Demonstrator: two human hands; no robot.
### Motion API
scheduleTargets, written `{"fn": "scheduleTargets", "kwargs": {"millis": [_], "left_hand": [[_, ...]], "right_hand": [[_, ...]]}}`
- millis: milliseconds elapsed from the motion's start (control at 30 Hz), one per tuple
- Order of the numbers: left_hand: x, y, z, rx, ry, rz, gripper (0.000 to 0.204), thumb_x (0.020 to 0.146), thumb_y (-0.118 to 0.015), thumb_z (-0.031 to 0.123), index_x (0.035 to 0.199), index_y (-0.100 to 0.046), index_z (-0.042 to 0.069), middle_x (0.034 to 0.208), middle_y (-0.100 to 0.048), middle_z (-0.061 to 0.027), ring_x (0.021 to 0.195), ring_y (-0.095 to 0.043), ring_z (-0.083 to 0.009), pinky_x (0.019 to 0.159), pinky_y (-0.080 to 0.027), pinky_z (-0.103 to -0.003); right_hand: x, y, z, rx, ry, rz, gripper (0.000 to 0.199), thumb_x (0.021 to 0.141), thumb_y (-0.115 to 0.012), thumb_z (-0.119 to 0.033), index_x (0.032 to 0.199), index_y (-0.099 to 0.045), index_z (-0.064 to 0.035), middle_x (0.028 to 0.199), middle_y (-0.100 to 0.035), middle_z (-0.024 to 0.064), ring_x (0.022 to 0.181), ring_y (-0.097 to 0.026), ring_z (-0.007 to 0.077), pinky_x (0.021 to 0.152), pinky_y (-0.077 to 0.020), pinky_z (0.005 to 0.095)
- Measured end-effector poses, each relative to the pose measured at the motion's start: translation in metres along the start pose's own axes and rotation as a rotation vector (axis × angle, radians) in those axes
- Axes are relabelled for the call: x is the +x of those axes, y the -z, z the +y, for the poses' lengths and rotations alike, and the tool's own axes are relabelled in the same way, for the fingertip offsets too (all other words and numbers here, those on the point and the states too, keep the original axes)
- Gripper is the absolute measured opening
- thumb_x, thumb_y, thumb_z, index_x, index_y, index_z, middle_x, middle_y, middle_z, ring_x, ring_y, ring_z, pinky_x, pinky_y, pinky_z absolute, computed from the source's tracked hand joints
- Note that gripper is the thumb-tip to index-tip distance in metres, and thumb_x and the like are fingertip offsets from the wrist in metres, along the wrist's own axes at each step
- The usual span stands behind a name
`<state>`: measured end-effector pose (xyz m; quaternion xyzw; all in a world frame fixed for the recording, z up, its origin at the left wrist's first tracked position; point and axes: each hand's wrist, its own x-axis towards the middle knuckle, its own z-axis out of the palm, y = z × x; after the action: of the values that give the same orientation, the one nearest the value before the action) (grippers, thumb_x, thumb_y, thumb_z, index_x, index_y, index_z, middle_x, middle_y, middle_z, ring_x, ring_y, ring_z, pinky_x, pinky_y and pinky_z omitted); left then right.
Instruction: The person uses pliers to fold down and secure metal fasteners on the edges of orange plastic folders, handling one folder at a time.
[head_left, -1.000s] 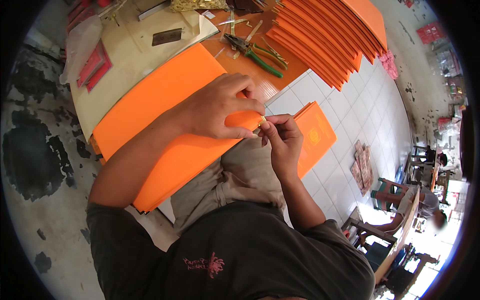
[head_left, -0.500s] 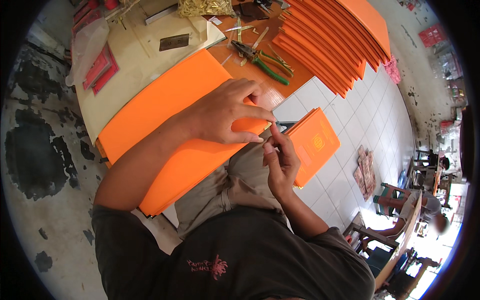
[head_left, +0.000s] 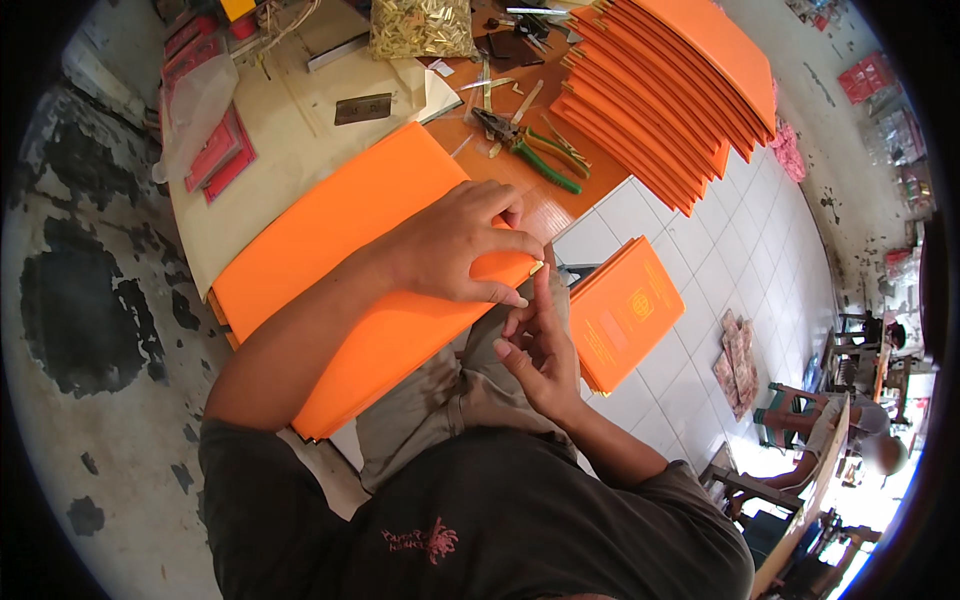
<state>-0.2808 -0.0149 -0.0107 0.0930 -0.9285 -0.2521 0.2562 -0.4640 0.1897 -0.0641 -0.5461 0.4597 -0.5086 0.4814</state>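
A large orange book cover (head_left: 345,215) lies slantwise across the table edge and above my lap, with other orange sheets or covers beneath it. Over its right-hand corner is my left hand (head_left: 455,245), thumb and index finger bracketing the corner and the other fingers curled at the far edge. A small gold metal corner piece (head_left: 537,267) sits on that corner. My right hand (head_left: 545,355) is just below, its index fingertip against the gold piece. Its thumb stands apart, and the remaining fingers are partly bent.
Green-handled pliers (head_left: 530,150) lie beyond the covers, near a bag of gold corner pieces (head_left: 420,28). A tall fanned stack of orange covers (head_left: 670,90) stands at the back right. Smaller orange books (head_left: 630,315) are piled right of my hand. Another person (head_left: 835,430) sits far right.
My right thumb has moved away from the index finger, which now points up to the gold corner. My left hand keeps its hold. The whole view has shifted slightly.
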Motion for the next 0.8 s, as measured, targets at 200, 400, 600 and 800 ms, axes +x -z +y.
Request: {"fn": "scheduleTargets", "kwargs": {"millis": [200, 400, 600, 800], "left_hand": [[-0.002, -0.001, -0.001, -0.073, 0.024, -0.006, 0.040, 0.092, -0.081, 0.027, 0.131, -0.083, 0.020, 0.120, -0.058, -0.0098, 0.114, -0.059, -0.0305, 0.102, -0.049, -0.045], [-0.003, 0.001, -0.003, -0.117, 0.019, 0.000, 0.044, 0.092, -0.068, 0.011, 0.132, -0.084, 0.018, 0.118, -0.057, -0.0103, 0.112, -0.058, -0.0304, 0.102, -0.049, -0.044], [-0.001, -0.001, -0.007, -0.121, 0.007, 0.001, 0.044, 0.092, -0.067, 0.007, 0.132, -0.084, 0.016, 0.116, -0.056, -0.0095, 0.112, -0.059, -0.0288, 0.101, -0.049, -0.041], [-0.002, -0.003, -0.008, -0.099, 0.020, -0.002, 0.039, 0.095, -0.068, 0.010, 0.130, -0.085, 0.016, 0.115, -0.056, -0.0089, 0.113, -0.059, -0.0278, 0.101, -0.049, -0.041]], "right_hand": [[0.001, -0.013, -0.006, -0.007, 0.002, 0.012, 0.109, 0.106, -0.072, -0.001, 0.184, 0.005, -0.0090, 0.121, -0.057, 0.0075, 0.094, -0.057, 0.0088, 0.078, -0.0489, 0.0220], [-0.002, -0.017, -0.007, -0.035, 0.011, 0.000, 0.110, 0.105, -0.074, -0.001, 0.184, 0.002, -0.0098, 0.122, -0.057, 0.0069, 0.093, -0.057, 0.0091, 0.076, -0.0491, 0.0224], [-0.003, 0.012, 0.002, -0.270, 0.085, 0.219, 0.064, 0.105, -0.073, -0.004, 0.166, -0.052, -0.0040, 0.110, -0.060, 0.0039, 0.088, -0.060, 0.0104, 0.075, -0.0499, 0.0246], [0.108, 0.081, -0.041, -0.814, 0.323, 0.349, 0.033, 0.101, -0.078, -0.011, 0.133, -0.077, -0.0048, 0.112, -0.073, 0.0112, 0.106, -0.064, 0.0297, 0.090, -0.0530, 0.0400]]}}
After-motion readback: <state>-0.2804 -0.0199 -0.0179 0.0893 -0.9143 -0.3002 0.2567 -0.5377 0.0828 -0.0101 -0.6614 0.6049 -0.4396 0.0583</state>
